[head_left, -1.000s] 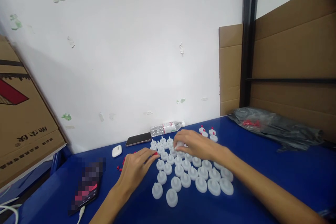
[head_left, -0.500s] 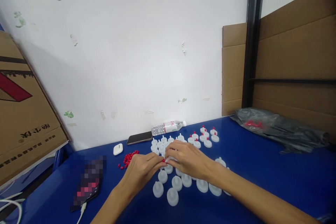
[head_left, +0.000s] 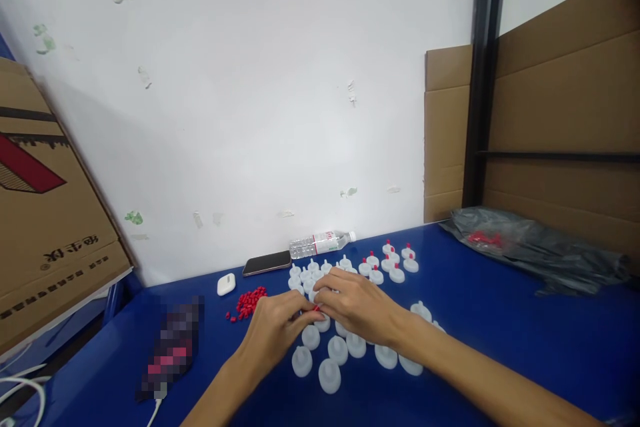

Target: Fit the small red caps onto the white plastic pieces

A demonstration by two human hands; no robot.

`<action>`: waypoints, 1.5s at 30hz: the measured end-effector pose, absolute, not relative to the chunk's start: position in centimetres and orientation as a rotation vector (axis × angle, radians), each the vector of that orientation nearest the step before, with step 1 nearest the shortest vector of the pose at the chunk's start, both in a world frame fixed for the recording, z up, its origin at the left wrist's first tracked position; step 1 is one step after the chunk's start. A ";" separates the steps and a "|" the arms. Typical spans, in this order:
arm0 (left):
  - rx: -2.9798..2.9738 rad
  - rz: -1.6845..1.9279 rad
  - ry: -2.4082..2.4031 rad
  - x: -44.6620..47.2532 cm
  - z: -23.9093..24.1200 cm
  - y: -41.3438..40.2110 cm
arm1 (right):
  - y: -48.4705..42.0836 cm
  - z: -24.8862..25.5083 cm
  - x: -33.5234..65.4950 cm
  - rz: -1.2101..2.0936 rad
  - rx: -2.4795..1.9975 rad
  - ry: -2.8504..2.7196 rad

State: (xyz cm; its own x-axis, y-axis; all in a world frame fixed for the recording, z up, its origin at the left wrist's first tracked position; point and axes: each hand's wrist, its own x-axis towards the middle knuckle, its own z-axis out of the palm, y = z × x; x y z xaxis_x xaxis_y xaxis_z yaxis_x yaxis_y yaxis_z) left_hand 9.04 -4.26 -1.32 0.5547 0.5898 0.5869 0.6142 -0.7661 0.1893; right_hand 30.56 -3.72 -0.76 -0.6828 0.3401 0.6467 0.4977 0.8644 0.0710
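Note:
My left hand (head_left: 281, 321) pinches a small red cap (head_left: 317, 308) between thumb and fingertips. Right against it, my right hand (head_left: 356, 301) curls around a white nozzle lid, mostly hidden by the fingers. Many translucent white nozzle lids (head_left: 329, 375) stand on the blue table under and around both hands, their spouts bare. Beyond my right hand sits a group of lids with red tips (head_left: 397, 273). A heap of loose red caps (head_left: 251, 301) lies just left of my left hand.
A clear water bottle (head_left: 321, 244) lies by the wall, beside a dark phone (head_left: 267, 263) and a white earphone case (head_left: 227, 284). A blurred dark item (head_left: 173, 347) with a white cable is at left. A grey plastic bag (head_left: 530, 250) rests at right near cardboard (head_left: 447, 133).
The view has shifted slightly. My hands stay together at the same spot, with the left fingertips turned a little around the red cap.

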 end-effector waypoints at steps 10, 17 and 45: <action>-2.986 -1.400 -1.674 9.7 -0.5 -4.8 | -3.4 -0.4 31.1 -0.398 -0.526 -2.206; -3.431 -1.779 -1.675 9.3 -0.4 -4.7 | -4.4 0.1 30.5 -0.411 -0.395 -2.099; -2.334 -1.108 -1.860 4.6 -0.3 -0.6 | -1.4 4.4 38.1 -0.489 -1.229 -1.773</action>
